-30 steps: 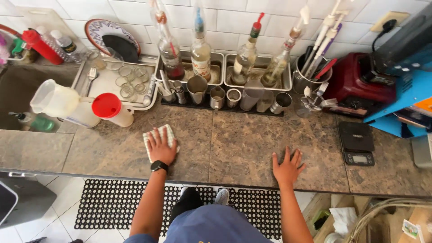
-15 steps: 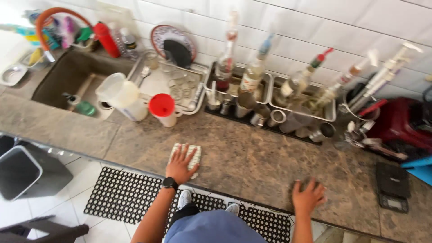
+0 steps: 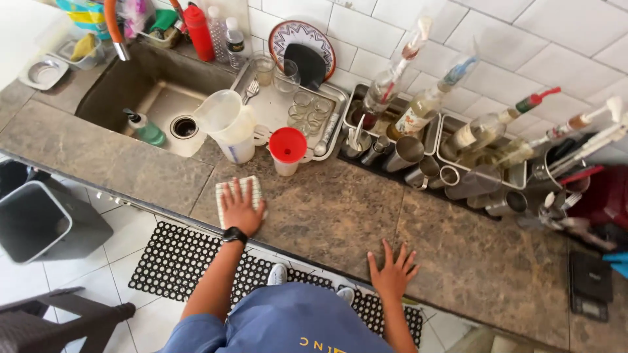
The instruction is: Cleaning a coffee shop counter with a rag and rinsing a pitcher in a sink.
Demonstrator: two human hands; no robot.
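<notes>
Left hand [image 3: 240, 208] spread flat, pressing a pale cloth [image 3: 238, 196] onto the desk [image 3: 327, 216], just in front of the red-lidded cup [image 3: 288, 150]. Right hand [image 3: 392, 273] open, fingers splayed, resting bare on the desk edge, well right of the cloth.

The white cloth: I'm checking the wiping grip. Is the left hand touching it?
Touching. The head view shows the left hand pressed flat on the white cloth, fingers spread over it, on the stone counter.

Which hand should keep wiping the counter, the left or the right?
Probably the left hand: it already lies flat on the cloth. The right hand rests bare on the counter.
</notes>
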